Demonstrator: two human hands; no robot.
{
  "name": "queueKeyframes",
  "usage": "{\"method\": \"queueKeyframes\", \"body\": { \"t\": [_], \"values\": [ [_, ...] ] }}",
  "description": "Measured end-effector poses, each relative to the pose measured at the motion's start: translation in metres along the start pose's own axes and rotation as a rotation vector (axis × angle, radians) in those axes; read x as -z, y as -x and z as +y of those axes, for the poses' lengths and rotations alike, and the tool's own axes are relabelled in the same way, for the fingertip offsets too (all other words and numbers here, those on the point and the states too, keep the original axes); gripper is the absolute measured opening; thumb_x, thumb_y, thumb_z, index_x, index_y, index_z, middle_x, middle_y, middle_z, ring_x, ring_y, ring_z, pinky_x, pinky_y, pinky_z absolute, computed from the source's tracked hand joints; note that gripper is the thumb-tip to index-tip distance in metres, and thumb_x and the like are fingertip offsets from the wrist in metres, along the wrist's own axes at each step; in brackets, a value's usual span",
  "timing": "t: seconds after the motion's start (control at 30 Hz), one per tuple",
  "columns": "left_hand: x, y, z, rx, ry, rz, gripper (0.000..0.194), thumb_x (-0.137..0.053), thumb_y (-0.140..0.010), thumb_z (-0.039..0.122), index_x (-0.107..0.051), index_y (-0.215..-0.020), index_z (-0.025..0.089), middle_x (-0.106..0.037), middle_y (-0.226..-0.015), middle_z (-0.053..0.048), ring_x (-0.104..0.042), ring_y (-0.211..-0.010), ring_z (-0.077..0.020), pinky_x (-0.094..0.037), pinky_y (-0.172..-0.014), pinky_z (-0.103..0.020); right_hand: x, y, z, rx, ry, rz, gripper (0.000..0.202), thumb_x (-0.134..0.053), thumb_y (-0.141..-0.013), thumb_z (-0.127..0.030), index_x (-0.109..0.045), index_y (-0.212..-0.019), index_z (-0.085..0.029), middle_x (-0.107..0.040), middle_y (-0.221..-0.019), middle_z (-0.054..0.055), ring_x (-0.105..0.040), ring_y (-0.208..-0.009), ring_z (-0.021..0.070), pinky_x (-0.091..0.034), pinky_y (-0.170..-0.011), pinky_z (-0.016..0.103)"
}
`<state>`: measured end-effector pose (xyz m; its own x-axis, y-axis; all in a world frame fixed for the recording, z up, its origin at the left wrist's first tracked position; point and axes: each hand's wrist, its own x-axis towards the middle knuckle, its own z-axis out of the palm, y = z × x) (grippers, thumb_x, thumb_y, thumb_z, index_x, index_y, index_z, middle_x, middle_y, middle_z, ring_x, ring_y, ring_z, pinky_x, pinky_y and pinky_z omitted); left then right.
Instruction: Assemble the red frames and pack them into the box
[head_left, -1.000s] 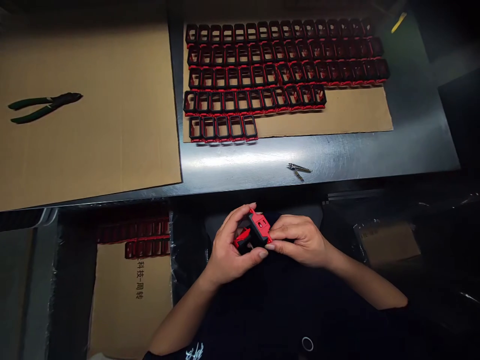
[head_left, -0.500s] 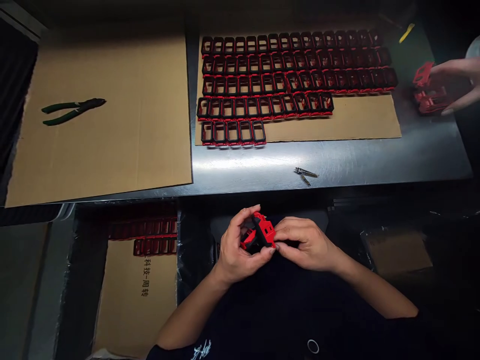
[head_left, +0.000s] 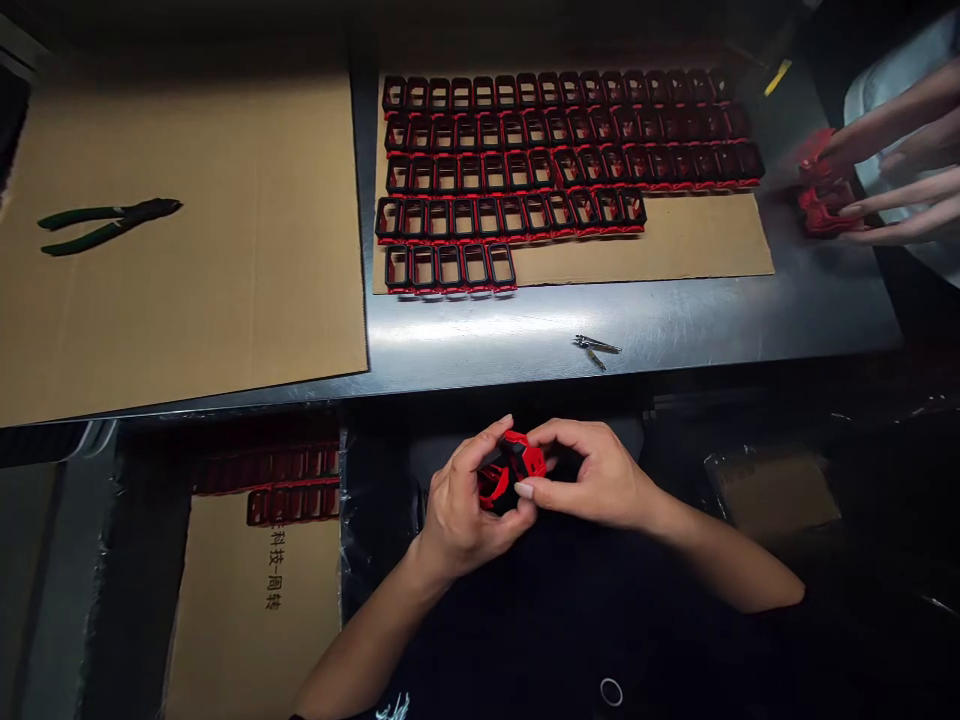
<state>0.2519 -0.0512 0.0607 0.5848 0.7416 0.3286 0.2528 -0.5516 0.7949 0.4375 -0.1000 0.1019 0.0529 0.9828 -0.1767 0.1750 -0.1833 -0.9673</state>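
Head view: the part (head_left: 534, 461) is in the air just off the near edge of the table (head_left: 450, 335), in front of the person's dark shirt, with both hands on it. The left grip (head_left: 469, 500) is closed around its left side, fingers behind and thumb below, probably to keep it steady. The right grip (head_left: 589, 475) pinches its right side between thumb and fingertips; this split likely leaves the red face in sight while the fingers work on it. What the fingertips press behind it is hidden. Held this near the body, it should be easier to see and brace.

On the table, similar black-and-red frames (head_left: 554, 168) stand side by side in five rows, openings up, on a cardboard sheet (head_left: 705, 240); the two nearest rows are shorter. The tight rows probably save room and ease counting. A larger sheet (head_left: 247, 290) carries the cutters (head_left: 139, 212), handles spread, within the left arm's reach. Small metal pieces (head_left: 597, 346) lie close to the near edge, handy for either hand.

Below the table, at left, more red pieces (head_left: 296, 503) sit on cardboard (head_left: 247, 620). At far right another person's blurred hands (head_left: 900, 205) touch red parts (head_left: 825, 215) at the table's end.
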Motion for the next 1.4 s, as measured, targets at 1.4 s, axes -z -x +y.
{"method": "queueKeyframes", "body": {
  "t": [1.4],
  "values": [
    [-0.005,-0.012,-0.002,-0.084,-0.102,0.047,0.116,-0.077,-0.074,0.066,-0.018,-0.161,0.016,-0.075,-0.111,-0.015,-0.075,-0.095,-0.0263,-0.066,-0.080,-0.038,-0.004,0.007,0.047,-0.503,-0.976,-0.198,0.045,-0.084,-0.075,-0.041,-0.066,-0.109,-0.017,-0.069,-0.076,-0.001,-0.061,-0.050,0.0084,-0.050,-0.045,0.017]
  ]
}}
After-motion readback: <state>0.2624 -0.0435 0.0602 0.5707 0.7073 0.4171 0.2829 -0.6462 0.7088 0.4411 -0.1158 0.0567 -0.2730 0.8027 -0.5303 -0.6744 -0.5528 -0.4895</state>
